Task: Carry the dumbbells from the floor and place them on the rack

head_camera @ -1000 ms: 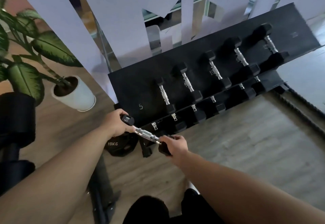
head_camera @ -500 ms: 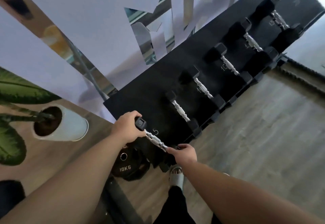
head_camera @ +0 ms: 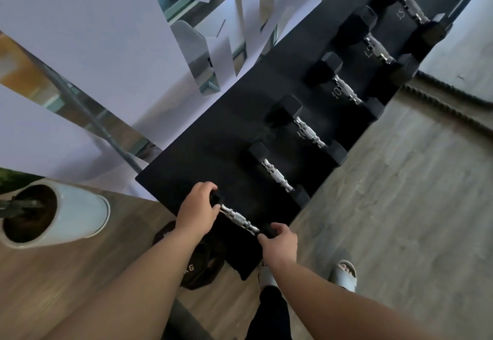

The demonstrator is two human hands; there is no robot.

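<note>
A small dumbbell (head_camera: 239, 219) with a chrome handle and black heads lies across the near left end of the black rack (head_camera: 202, 153). My left hand (head_camera: 198, 210) is closed over its far head. My right hand (head_camera: 280, 239) grips its near head at the rack's front edge. Whether the dumbbell rests on the shelf or hangs just above it I cannot tell. Several larger dumbbells (head_camera: 276, 175) sit in a row along the rack toward the upper right.
A white plant pot (head_camera: 77, 217) stands on the floor at the left. A black weight plate (head_camera: 197, 267) lies on the floor under my left forearm. My sandalled feet (head_camera: 344, 274) are beside the rack. A thick rope (head_camera: 448, 99) lies at the right.
I have stepped closer and both hands have carried the small dumbbell forward, from in front of the rack onto its near left end. The view now looks more steeply down.
</note>
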